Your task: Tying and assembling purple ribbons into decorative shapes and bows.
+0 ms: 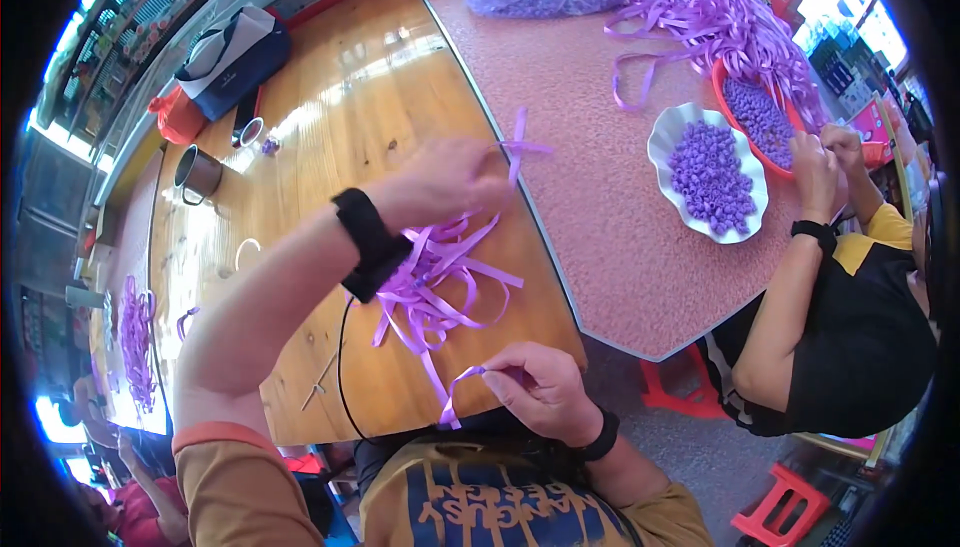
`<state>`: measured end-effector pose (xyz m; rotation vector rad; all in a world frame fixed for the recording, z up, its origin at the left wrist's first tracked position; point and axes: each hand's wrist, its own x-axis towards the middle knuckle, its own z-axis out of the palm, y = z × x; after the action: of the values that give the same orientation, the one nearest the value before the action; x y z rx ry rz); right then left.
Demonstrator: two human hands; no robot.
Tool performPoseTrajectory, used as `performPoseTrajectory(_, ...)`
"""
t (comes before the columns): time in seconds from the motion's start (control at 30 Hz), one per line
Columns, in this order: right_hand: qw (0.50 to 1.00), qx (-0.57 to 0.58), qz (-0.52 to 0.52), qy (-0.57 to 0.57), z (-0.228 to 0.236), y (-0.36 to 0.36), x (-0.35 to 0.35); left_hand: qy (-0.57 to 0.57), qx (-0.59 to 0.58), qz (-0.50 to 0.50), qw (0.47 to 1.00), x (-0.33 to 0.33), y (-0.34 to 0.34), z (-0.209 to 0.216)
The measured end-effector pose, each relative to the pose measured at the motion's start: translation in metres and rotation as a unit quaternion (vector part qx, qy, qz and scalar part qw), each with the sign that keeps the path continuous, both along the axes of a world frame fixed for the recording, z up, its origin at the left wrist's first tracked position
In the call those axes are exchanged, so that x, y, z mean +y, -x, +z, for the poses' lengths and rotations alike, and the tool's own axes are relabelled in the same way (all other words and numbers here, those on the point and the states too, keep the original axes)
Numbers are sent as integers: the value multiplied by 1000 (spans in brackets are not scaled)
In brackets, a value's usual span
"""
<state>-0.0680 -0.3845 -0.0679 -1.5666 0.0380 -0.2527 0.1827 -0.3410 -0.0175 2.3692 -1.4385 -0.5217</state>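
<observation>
My left hand (450, 184), with a black watch at its wrist, is over the wooden table and smeared by motion. A purple ribbon (519, 150) crosses itself right at its fingertips; whether the fingers grip it I cannot make out. Below that hand lies a loose pile of purple ribbons (440, 287). At the table's near edge my right hand (545, 394) is closed, thumb and fingers pinching another purple ribbon (456, 387). This ribbon hangs down in a bent strip to the left of the hand.
On the pink table stand a white scalloped bowl (660, 152) of purple beads, a red basket (722, 72) of beads and a big ribbon heap (700, 7). A co-worker's hands (825, 162) work beside them. Left are a metal mug (199, 174), a thin stick (321, 383) and a black cord (343, 367).
</observation>
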Motion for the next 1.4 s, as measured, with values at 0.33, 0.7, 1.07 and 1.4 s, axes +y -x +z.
performPoseTrajectory(0.33, 1000, -8, 16, 19, 2, -3, -1, 24, -74, -126, 989, 117, 70, 50)
performPoseTrajectory(0.7, 1000, 20, 24, 0, -7, 5, 3, 21, -35, 63, 997, 190, 131, 58)
performPoseTrajectory(1.07, 1000, 15, -25, -6, -9, 6, 8, 24, -98, 41, 994, 146, 67, 20)
performPoseTrajectory(1.4, 996, 41, -26, -76, -6, 5, 12, 350, 370, 268, 818, 189, 92, 86)
